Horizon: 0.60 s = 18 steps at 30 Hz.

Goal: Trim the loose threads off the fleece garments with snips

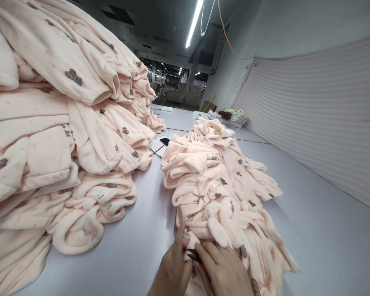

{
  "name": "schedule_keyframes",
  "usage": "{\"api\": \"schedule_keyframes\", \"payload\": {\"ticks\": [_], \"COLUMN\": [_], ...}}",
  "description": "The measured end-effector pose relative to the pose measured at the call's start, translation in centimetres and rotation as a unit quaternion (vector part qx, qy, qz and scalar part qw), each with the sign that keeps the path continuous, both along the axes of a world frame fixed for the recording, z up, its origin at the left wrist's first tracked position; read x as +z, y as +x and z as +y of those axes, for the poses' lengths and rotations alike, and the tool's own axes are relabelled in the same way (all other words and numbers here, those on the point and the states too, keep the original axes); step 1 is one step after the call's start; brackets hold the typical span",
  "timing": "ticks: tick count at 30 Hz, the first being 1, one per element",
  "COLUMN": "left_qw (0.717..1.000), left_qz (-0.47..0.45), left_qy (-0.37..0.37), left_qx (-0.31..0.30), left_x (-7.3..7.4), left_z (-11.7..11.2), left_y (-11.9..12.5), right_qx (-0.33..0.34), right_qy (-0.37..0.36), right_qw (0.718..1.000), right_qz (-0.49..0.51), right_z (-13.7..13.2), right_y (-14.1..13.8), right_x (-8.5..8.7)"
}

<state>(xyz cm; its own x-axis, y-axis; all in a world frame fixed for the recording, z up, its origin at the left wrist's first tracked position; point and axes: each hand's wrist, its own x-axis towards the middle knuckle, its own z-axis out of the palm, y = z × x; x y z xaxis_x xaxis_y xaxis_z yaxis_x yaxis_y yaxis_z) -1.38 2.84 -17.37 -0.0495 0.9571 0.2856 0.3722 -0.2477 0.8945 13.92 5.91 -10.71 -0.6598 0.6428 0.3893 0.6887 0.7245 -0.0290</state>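
A pale pink fleece garment (pixel 200 230) printed with small bears lies bunched at the front of a heap on the table. My left hand (pixel 175 259) pinches its edge between thumb and fingers, the index finger pointing up along the cloth. Close beside it, my right hand (pixel 223 267) is closed around small dark thread snips (pixel 193 255). Only their dark pointed blades show, against the fabric near my left fingers; the handle is hidden in my palm.
A tall pile of similar pink garments (pixel 89 135) rises on the left of the pale table (pixel 148 213). Between the heaps lie a phone (pixel 165 141) and paper. Stacked papers or cloths (pixel 237 118) stand at the back, beside a draped wall sheet (pixel 320 107).
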Motion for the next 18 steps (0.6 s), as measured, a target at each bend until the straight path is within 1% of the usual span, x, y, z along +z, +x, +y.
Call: {"api": "schedule_keyframes", "payload": {"ticks": [3,6,8,11,14,16,18], "left_qw": [1.000,1.000,0.999,0.993,0.977,0.958,0.934], "left_qz": [-0.010,-0.018,-0.035,-0.109,-0.187,-0.242,-0.296], "left_qy": [0.000,0.000,-0.008,-0.048,-0.105,-0.148,-0.184], "left_qx": [-0.006,-0.023,-0.024,-0.010,-0.010,-0.045,-0.083], "left_x": [0.2,0.3,0.4,0.9,1.8,2.4,2.6], "left_z": [0.2,0.3,0.4,0.5,0.7,0.9,1.1], "left_y": [0.0,-0.1,-0.1,-0.1,-0.3,-0.6,-1.0], "right_qx": [-0.001,-0.029,-0.061,-0.099,-0.126,-0.144,-0.159], "right_qy": [0.009,0.023,0.030,0.030,0.028,0.016,-0.021], "right_qw": [1.000,0.999,0.997,0.994,0.991,0.989,0.984], "right_qz": [0.005,0.020,0.029,0.024,0.025,0.040,0.071], "right_z": [0.1,0.2,0.1,0.3,1.1,1.7,1.9], "right_y": [-0.3,0.1,0.6,1.2,1.4,1.2,0.7], "right_x": [0.2,0.1,-0.4,-1.5,-1.8,-1.3,-0.6]}}
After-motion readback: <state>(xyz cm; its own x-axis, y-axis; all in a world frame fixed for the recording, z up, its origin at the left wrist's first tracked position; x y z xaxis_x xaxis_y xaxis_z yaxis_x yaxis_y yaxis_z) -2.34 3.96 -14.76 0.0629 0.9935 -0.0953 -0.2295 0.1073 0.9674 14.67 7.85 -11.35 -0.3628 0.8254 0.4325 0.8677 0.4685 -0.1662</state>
